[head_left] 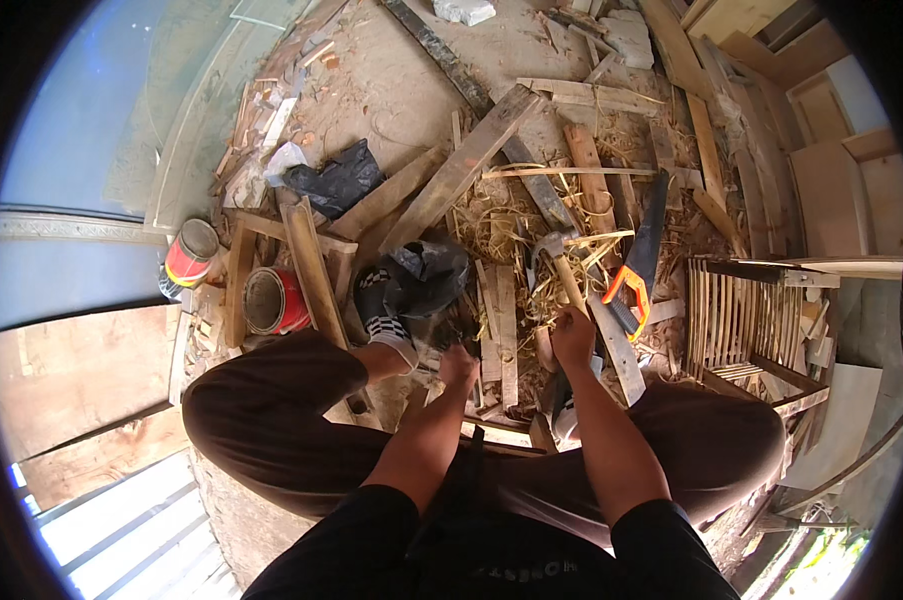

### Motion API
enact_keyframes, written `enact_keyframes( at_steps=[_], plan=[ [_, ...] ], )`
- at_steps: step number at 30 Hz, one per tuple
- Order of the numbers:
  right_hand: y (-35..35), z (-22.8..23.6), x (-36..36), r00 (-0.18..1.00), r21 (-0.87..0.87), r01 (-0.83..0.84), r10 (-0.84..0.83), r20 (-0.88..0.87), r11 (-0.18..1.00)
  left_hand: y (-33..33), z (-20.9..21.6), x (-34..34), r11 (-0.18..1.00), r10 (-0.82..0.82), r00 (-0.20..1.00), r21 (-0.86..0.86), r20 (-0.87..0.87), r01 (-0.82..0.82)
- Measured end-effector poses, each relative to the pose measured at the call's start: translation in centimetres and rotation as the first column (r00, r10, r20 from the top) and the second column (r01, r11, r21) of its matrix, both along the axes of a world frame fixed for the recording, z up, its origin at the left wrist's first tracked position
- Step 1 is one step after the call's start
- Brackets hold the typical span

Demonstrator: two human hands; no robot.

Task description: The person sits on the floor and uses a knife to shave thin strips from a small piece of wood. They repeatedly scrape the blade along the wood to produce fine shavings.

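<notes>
My right hand (573, 338) is wrapped round the wooden handle of a hammer (569, 282). Its head points away from me, over wood shavings and scrap boards. Lower and to the left, my left hand (458, 367) is closed near the ground; whatever its fingers hold is too small and dark to make out. Just beyond that hand, a black plastic bag (429, 272) lies beside my left foot. A narrow wooden board (507, 335) runs between the two hands. To the right of the hammer rests a handsaw (643, 252) with a dark blade and an orange and black handle.
Two red cans (276, 300) stand at the left among leaning planks. A long plank (466, 165) slants across the pile beyond the bag. Another black bag (337, 180) lies farther off. At the right are a slatted wooden frame (736, 315) and stacked panels (831, 200).
</notes>
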State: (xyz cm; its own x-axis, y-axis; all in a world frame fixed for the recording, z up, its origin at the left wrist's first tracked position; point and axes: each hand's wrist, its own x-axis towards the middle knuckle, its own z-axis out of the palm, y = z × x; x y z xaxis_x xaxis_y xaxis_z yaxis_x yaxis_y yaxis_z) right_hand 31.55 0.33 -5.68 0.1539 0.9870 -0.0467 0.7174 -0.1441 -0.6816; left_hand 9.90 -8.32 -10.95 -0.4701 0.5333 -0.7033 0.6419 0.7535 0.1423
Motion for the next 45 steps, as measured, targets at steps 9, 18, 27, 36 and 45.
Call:
enact_keyframes(
  at_steps=[9, 18, 27, 36, 45],
  plan=[
    [-1.7, -4.6, -1.9, 0.978, -0.422, -0.195, 0.209, -0.015, 0.885, -2.8, -8.1, -5.6, 0.957, 0.025, 1.000, 0.288, 0.002, -0.025],
    [-2.0, -5.3, -2.4, 0.968, -0.611, -0.057, 0.193, 0.159, 0.789, 3.6, 9.8, -5.1, 0.729, 0.487, 0.429, -0.084, 0.761, -0.679],
    [2.2, 4.4, -5.6, 0.938, -0.669, -0.120, -0.138, -0.319, 0.734, 3.5, 19.7, -1.1, 0.626, 0.468, 0.418, 0.043, 0.779, -0.779],
    [8.0, 22.2, -3.7, 0.531, -0.570, -0.345, -0.346, -0.774, 0.746, 6.9, 33.2, -3.7, 0.711, -0.128, 0.660, 0.533, 0.740, -0.459],
    [9.1, 35.4, 3.1, 0.437, -0.200, -0.239, -0.079, -0.896, 0.950, 11.0, 37.1, -8.2, 0.406, -0.305, 0.789, 0.822, 0.534, -0.399]
  ],
)
